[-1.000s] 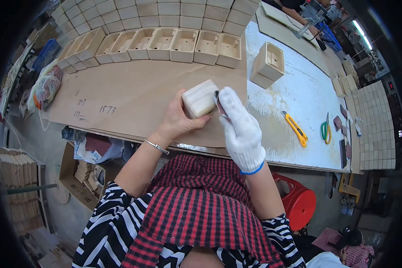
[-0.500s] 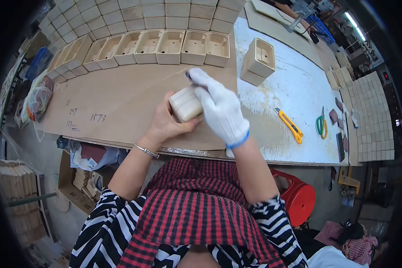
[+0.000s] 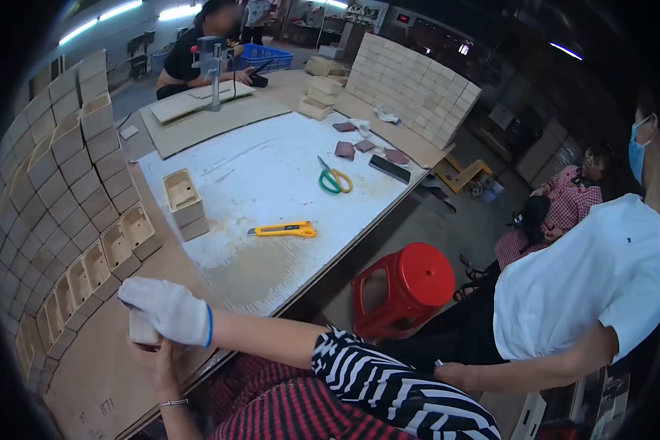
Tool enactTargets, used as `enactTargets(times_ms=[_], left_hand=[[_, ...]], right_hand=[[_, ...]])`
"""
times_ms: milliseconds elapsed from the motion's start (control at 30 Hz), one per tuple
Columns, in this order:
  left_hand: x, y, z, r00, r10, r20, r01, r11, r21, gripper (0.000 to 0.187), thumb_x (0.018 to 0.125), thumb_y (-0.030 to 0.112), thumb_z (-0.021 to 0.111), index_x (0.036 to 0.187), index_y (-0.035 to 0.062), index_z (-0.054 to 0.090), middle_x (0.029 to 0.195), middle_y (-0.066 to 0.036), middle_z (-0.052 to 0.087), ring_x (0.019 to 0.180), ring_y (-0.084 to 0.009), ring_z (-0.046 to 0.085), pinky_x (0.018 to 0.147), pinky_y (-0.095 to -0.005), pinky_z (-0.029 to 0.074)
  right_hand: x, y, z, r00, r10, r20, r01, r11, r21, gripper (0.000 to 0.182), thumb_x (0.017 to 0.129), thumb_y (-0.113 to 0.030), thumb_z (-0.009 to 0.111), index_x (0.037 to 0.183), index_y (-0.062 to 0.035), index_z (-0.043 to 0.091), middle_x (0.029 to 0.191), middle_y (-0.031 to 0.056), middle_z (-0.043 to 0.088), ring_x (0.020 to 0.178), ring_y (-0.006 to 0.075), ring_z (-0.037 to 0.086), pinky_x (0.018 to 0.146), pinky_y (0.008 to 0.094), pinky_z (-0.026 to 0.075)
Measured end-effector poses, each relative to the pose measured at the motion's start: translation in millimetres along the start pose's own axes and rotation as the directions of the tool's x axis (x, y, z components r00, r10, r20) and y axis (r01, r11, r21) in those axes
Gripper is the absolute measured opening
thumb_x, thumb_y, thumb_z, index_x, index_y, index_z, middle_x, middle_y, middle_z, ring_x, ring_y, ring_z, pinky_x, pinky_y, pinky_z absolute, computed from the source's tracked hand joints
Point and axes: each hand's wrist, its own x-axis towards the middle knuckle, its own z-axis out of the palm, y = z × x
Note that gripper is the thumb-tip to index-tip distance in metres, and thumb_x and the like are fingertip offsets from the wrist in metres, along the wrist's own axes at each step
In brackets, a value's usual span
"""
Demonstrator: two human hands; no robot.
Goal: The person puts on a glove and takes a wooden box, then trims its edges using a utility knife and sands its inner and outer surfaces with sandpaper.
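Observation:
At the lower left, my bare left hand (image 3: 164, 364) is wrapped round a pale wooden box (image 3: 144, 330) from below. My right hand (image 3: 170, 311), in a white glove with a blue cuff, lies over the top of that box. Its fingers are pressed together at the box's upper edge, and something dark shows at their tips; what it is I cannot make out. Beyond my hands, a row of open wooden boxes (image 3: 115, 243) curves along a tall stack of boxes (image 3: 66, 143).
The white board holds a yellow cutter (image 3: 283, 229), green-and-yellow scissors (image 3: 333, 178) and two stacked boxes (image 3: 185, 203). A red stool (image 3: 405, 287) stands by the table edge. A person in a white shirt (image 3: 579, 286) is close on the right; another person (image 3: 198, 59) sits across the table.
The view has swung to the right, bringing people and the far wall of boxes into sight. My hands still hold the box, with the gloved hand now laid over it.

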Motion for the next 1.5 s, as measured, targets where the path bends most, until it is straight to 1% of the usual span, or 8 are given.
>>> enactTargets(times_ms=[200, 500, 567, 633, 1000, 1133, 1233, 1500], left_hand=[[-3.7, 0.3, -1.9, 0.991, 0.128, 0.043, -0.131, 0.989, 0.072, 0.074, 0.069, 0.017, 0.086, 0.129, 0.0004, 0.047, 0.121, -0.012, 0.059, 0.113, -0.021, 0.057, 0.096, -0.0348, 0.047], [-2.1, 3.0, 9.1, 0.988, 0.154, 0.001, -0.154, 0.987, 0.047, 0.078, 0.07, 0.016, 0.087, 0.135, 0.0002, 0.046, 0.131, -0.015, 0.057, 0.121, -0.0231, 0.055, 0.102, -0.0366, 0.044], [-4.2, -1.0, 9.2, 0.986, 0.16, 0.049, -0.16, 0.987, -0.007, 0.078, 0.07, 0.018, 0.087, 0.134, -0.0002, 0.046, 0.132, -0.015, 0.056, 0.121, -0.0234, 0.054, 0.102, -0.037, 0.044], [-8.5, 10.1, 7.1, 0.997, 0.054, 0.05, -0.059, 0.993, 0.101, 0.072, 0.075, 0.018, 0.085, 0.133, -0.0005, 0.047, 0.133, -0.014, 0.054, 0.121, -0.0232, 0.053, 0.103, -0.0373, 0.043], [-12.7, 33.0, 24.6, 0.988, 0.128, -0.087, -0.116, 0.984, 0.132, 0.049, 0.078, 0.015, 0.08, 0.115, 0.0005, 0.054, 0.104, -0.015, 0.067, 0.097, -0.0228, 0.065, 0.084, -0.0347, 0.052], [-11.0, 7.9, 27.1, 0.992, -0.068, -0.106, 0.044, 0.975, -0.216, 0.055, 0.072, 0.018, 0.084, 0.114, 0.0, 0.053, 0.101, -0.015, 0.068, 0.093, -0.0203, 0.066, 0.081, -0.0346, 0.053], [-16.4, 41.6, 25.3, 0.988, 0.136, -0.074, -0.12, 0.973, 0.197, 0.055, 0.074, 0.019, 0.084, 0.114, -0.0006, 0.053, 0.1, -0.016, 0.069, 0.092, -0.02, 0.067, 0.08, -0.0344, 0.054], [-16.6, 48.6, 24.1, 0.995, 0.081, -0.049, -0.07, 0.979, 0.194, 0.061, 0.072, 0.021, 0.085, 0.118, -0.0014, 0.052, 0.103, -0.015, 0.068, 0.095, -0.0185, 0.066, 0.081, -0.0337, 0.054]], right_hand=[[-42.2, -21.0, 18.9, 0.863, -0.483, -0.149, 0.391, 0.824, -0.41, 0.048, 0.086, -0.022, 0.053, 0.128, 0.0023, 0.052, 0.136, 0.0228, 0.05, 0.129, 0.0383, 0.046, 0.113, 0.0446, 0.033], [-36.6, -44.4, 1.2, 0.898, -0.4, -0.183, 0.305, 0.866, -0.397, 0.042, 0.089, -0.021, 0.048, 0.124, 0.0006, 0.056, 0.132, 0.0221, 0.053, 0.127, 0.0374, 0.048, 0.114, 0.0449, 0.032], [-0.2, -71.0, -52.0, 0.862, 0.114, 0.494, 0.005, 0.972, -0.234, 0.042, 0.089, -0.021, 0.047, 0.122, 0.0016, 0.058, 0.133, 0.0217, 0.054, 0.128, 0.0403, 0.048, 0.114, 0.0473, 0.032], [-14.6, -5.0, -1.0, 0.947, -0.24, -0.213, 0.222, 0.969, -0.105, 0.039, 0.088, -0.015, 0.051, 0.124, -0.0017, 0.06, 0.131, 0.0215, 0.057, 0.125, 0.04, 0.052, 0.112, 0.0478, 0.036], [-43.3, 5.1, 22.2, 0.959, -0.231, -0.167, 0.186, 0.951, -0.247, 0.052, 0.082, 0.0, 0.055, 0.134, -0.0049, 0.057, 0.135, 0.0179, 0.057, 0.129, 0.0344, 0.052, 0.11, 0.0453, 0.039], [-47.5, 11.5, 19.5, 0.944, -0.301, -0.138, 0.255, 0.927, -0.276, 0.051, 0.082, 0.0, 0.055, 0.133, -0.005, 0.058, 0.135, 0.0181, 0.057, 0.129, 0.0338, 0.052, 0.11, 0.0442, 0.039], [-33.0, 20.8, 15.2, 0.966, -0.156, -0.206, 0.119, 0.977, -0.178, 0.05, 0.082, 0.0, 0.055, 0.132, -0.0048, 0.059, 0.136, 0.0189, 0.056, 0.13, 0.0352, 0.051, 0.111, 0.0454, 0.038], [-33.2, 5.1, 12.2, 0.954, -0.23, -0.191, 0.187, 0.957, -0.22, 0.045, 0.083, 0.0, 0.052, 0.127, -0.0039, 0.062, 0.13, 0.0212, 0.059, 0.127, 0.0356, 0.054, 0.113, 0.0446, 0.036]])
